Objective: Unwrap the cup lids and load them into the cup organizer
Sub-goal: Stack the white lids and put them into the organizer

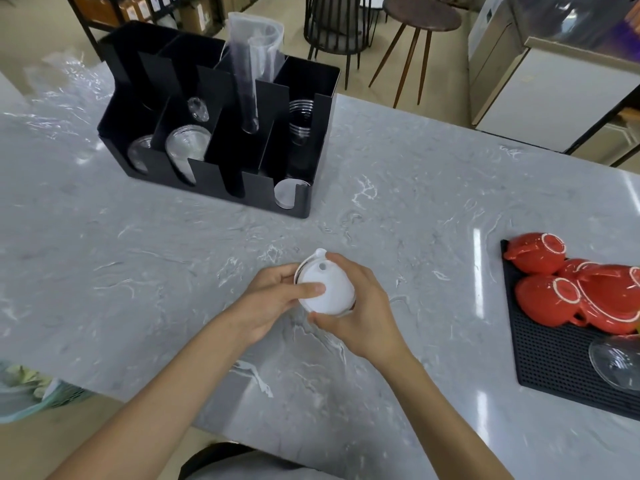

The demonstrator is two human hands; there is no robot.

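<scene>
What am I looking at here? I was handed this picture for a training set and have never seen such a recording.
There is no machine: a person wears a camera on the head, looking down at their own arms. The left hand and right hand together hold a small stack of white cup lids above a grey marble counter. Farther back stands a black cup organizer with slotted compartments; some already hold clear lids, cups and a tall plastic sleeve. At the right, red teapots and cups lie upside down on a black mat, beside a clear glass.
</scene>
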